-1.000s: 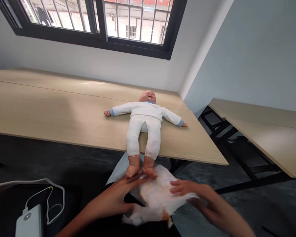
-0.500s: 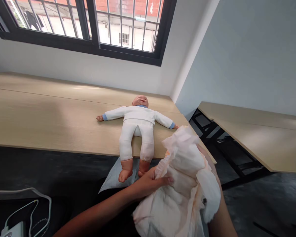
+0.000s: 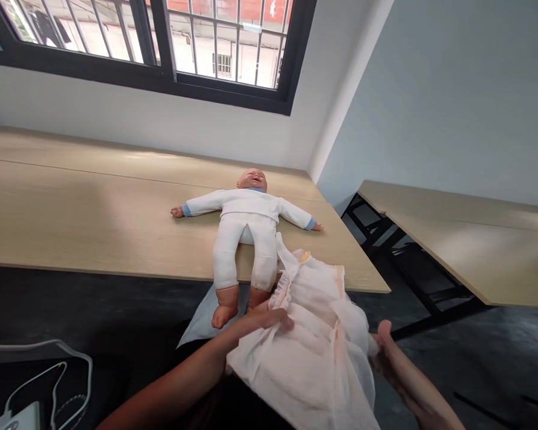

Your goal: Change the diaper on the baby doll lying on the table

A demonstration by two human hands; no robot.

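An unfolded white disposable diaper (image 3: 314,334) with ruffled edges and orange-yellow trim hangs over my lap, by the table edge. My left hand (image 3: 275,316) is closed on its left side, thumb on top and the other fingers hidden underneath. At its right edge, my right hand (image 3: 388,352) touches the diaper with the thumb raised and apart; its other fingers are partly hidden. A baby doll (image 3: 250,206) in a white top with blue cuffs and white trousers lies face up, arms spread. Its bare feet stick out past the table's front edge.
The doll lies on a light wooden table (image 3: 94,221) below a barred window (image 3: 224,48). To the right stands a second wooden table (image 3: 466,239) on black legs. A white device (image 3: 24,415) with cables is at the lower left.
The diaper has come down and is spread wider. My right hand has moved from behind it to its right edge, thumb now showing. My left hand keeps its hold.
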